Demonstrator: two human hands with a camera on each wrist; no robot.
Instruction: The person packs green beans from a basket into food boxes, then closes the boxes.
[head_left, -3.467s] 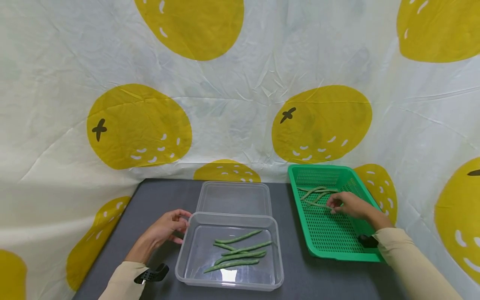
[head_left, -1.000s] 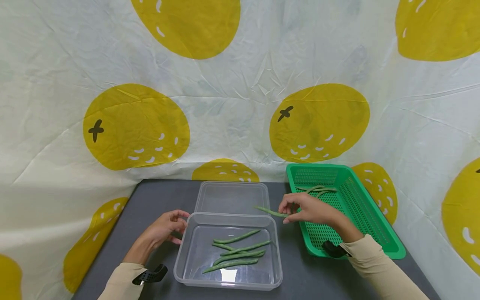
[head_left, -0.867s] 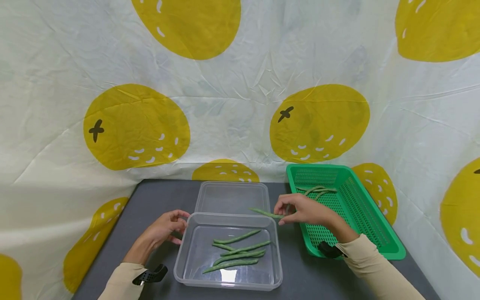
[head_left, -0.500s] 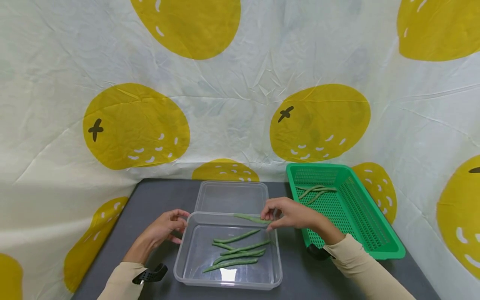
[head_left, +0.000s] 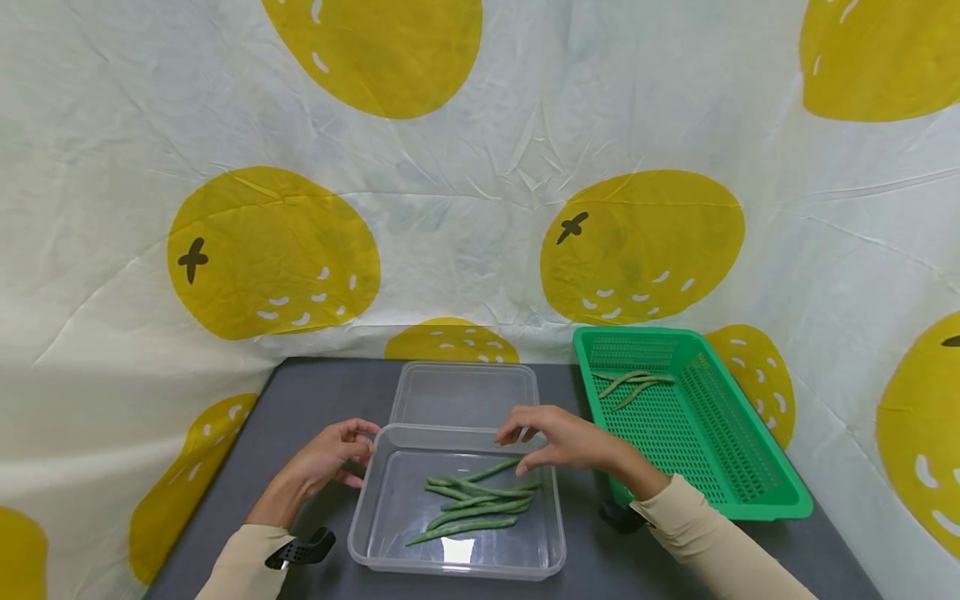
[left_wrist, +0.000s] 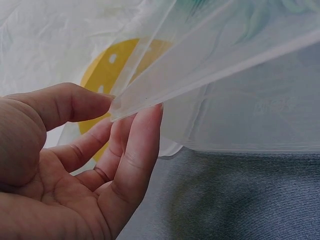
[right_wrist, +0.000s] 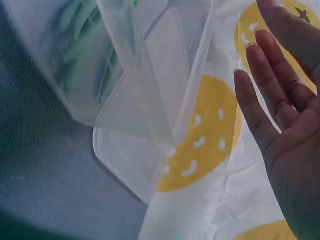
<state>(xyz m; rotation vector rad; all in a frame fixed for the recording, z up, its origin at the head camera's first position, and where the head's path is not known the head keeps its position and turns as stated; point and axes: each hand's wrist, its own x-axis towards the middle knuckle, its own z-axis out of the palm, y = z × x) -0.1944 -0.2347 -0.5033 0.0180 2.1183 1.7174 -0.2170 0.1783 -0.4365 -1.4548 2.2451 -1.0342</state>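
Observation:
A clear plastic container (head_left: 456, 572) stands on the dark table with several green beans (head_left: 472, 526) lying loosely across one another in it. My left hand (head_left: 330, 458) pinches the container's rim at its far left corner. In the left wrist view, the thumb of that left hand (left_wrist: 85, 145) is at the rim and the fingertips are under it. Over the container's far right corner is my right hand (head_left: 562, 437), thumb and fingers apart and nothing between them. The right wrist view shows the same right hand (right_wrist: 285, 100) with its fingers extended beside the container's wall (right_wrist: 145, 100).
Behind the container lies its clear lid (head_left: 465, 393), partly overlapped by it. A green slotted basket (head_left: 697, 450) stands to the right, with several green beans (head_left: 626, 381) at its far end. A white cloth (head_left: 465, 258) with yellow fruit shapes hangs behind the table.
My right hand has taken a green bean from the basket, carried it left over the container and let it go onto the other beans. The left hand has stayed at the rim.

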